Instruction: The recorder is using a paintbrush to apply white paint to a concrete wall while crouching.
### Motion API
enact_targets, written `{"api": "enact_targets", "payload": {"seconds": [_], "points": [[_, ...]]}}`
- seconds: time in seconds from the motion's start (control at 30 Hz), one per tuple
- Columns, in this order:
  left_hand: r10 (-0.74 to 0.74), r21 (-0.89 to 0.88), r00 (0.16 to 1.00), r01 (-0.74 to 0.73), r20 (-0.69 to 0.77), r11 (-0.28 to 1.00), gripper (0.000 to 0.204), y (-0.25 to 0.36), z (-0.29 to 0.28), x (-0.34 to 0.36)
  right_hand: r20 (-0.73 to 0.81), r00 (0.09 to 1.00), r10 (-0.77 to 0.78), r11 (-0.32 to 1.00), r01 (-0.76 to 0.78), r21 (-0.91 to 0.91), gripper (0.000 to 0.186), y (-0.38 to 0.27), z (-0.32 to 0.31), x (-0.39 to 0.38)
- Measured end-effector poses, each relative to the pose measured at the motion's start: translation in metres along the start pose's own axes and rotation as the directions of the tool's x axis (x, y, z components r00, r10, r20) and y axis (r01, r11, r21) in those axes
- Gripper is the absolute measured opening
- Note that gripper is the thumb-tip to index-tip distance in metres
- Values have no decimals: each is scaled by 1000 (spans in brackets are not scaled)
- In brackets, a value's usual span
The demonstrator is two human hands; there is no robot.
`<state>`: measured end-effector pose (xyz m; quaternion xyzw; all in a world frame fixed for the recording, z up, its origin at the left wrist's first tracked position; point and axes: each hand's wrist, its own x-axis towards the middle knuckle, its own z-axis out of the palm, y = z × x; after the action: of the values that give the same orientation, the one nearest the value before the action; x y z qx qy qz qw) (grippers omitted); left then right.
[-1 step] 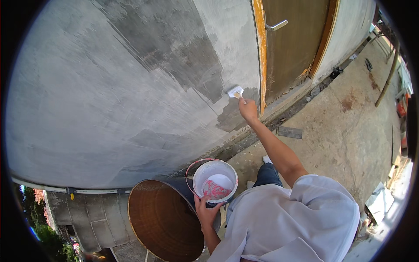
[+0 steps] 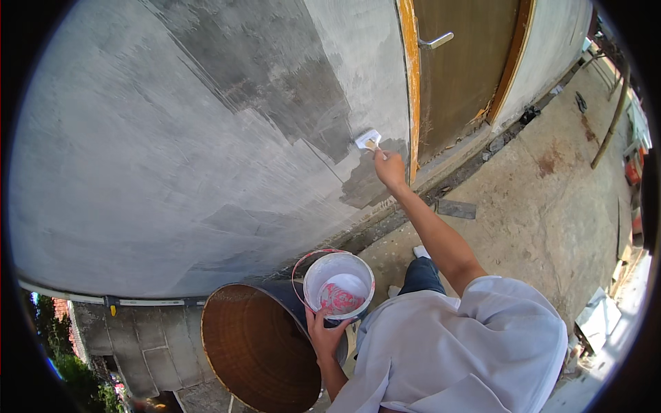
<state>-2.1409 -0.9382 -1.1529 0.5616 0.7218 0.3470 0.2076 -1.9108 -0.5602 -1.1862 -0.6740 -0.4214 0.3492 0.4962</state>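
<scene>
I'd keep the brush point(image 2: 368, 140) flat against the wall point(image 2: 172, 172), just above the frame's centre, stroking evenly, with the bucket point(image 2: 318, 273) level at lower centre. The right hand point(image 2: 390, 169) wraps its handle; the left hand's point(image 2: 326, 337) fingers clasp the bucket's side, partly hidden.

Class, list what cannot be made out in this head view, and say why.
All in the head view:
1. Most of the handle of the brush: covered by the right hand.
2. The underside of the bucket, held by the left hand: hidden by its own walls.
3. The top of the door: cut off by the upper edge.
</scene>
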Motion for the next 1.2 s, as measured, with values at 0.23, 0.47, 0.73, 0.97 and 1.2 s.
{"api": "enact_targets", "payload": {"seconds": [0.23, 0.47, 0.73, 0.97, 1.2], "points": [[32, -28, 999, -32, 4, 999, 60, 12, 14, 17, 88, 955, -282, 910, 237, 342, 41, -158, -71, -16], [39, -53, 999, -38, 13, 998, 61, 13, 20, 16, 87, 978, -189, 935, 152, 321, 39, -50, -31, 19], [13, -11, 1000, -12, 28, 1000, 61, 21, 17, 7, 66, 984, 167, 982, -160, -104, 43, 109, -7, 0], [-20, -1, 1000, 20, -4, 1000, 59, 22, 9, -4, 113, 983, -142, 979, 122, 166, 40, -74, -8, -50], [-30, -25, 1000, 30, -4, 999, 58, 20, 7, -14, 96, 931, -352, 851, 276, 447, 39, -119, 15, -73]]}}
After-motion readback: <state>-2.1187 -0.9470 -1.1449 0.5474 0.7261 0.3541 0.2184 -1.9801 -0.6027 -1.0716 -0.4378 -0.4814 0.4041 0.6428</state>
